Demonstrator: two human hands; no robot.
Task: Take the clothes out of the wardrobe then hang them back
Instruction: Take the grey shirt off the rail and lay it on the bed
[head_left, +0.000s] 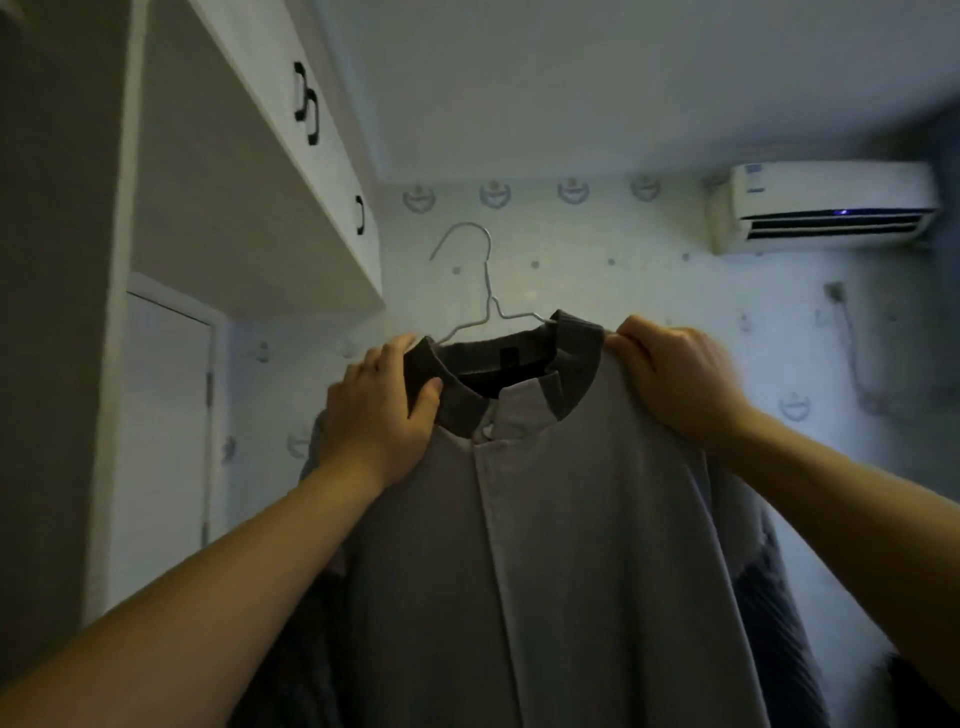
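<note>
Evidently the grey shirt was out of the wardrobe, held up before the patterned wall on a wire hanger whose hook caught on nothing. The left hand pinched the dark collar between thumb and fingers; the right hand gripped the opposite shoulder with curled fingers. Taking out looked done for this shirt, and hanging it back remained. No rail was in view, only white overhead cabinets at left. The hanger's arms were hidden under the fabric, the hem was cut off, and dark clothes behind it were too dim to identify.
</note>
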